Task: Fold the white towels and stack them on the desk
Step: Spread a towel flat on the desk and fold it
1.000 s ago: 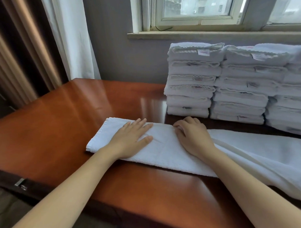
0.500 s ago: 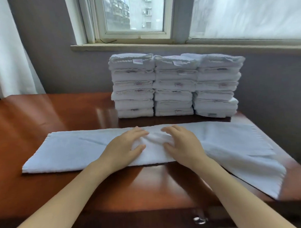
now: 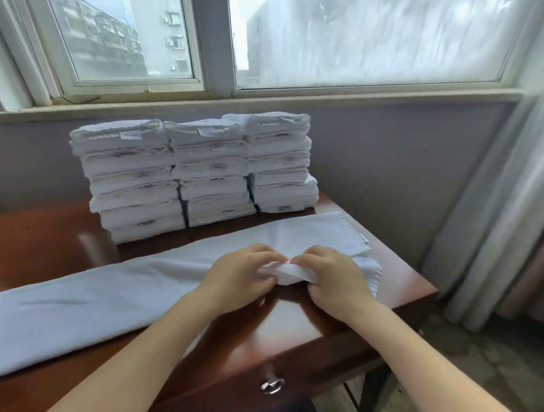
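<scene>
Desk, frame centre: your left hand and right hand both pinch a raised crease in the long towel stretching lower left, seemingly starting a crosswise fold; next, lay one end over squarely.

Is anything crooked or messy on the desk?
Yes. The left towel stack looks crooked: its top towels sit further left than its bottom ones. The long towel bunches up where the left hand and right hand pinch it.
</scene>
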A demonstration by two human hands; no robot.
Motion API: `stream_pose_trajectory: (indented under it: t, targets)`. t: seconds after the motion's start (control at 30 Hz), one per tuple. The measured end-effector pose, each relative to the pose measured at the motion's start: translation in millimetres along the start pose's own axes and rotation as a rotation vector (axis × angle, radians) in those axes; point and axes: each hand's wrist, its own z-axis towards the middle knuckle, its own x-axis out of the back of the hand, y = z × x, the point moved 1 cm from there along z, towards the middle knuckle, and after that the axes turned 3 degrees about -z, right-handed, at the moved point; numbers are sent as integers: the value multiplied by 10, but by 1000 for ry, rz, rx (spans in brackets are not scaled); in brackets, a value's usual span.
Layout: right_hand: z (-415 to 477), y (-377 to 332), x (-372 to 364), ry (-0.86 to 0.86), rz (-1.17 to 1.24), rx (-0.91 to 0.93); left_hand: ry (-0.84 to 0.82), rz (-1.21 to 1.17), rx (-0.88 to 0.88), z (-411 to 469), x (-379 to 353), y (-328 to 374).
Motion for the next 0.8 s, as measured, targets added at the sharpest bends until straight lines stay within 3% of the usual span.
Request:
stream_pose_trajectory:
  t: [0.17, 0.3, 0.53, 0.67, 0.8]
  targets:
    - [64, 312, 253, 142, -72, -168, 83, 98, -21, 238, -72, 66]
    - [247, 550, 425, 286, -59, -335, 52, 134, 41, 409, -87, 51]
    - [708, 907, 374, 372, 491, -406, 18, -50, 217, 819, -70, -128]
    - [1015, 1036, 283, 388, 315, -345, -33, -84, 275, 1035, -91, -250]
    - [1288, 1155, 219, 276, -11, -319, 1, 88, 292, 1136, -174, -341]
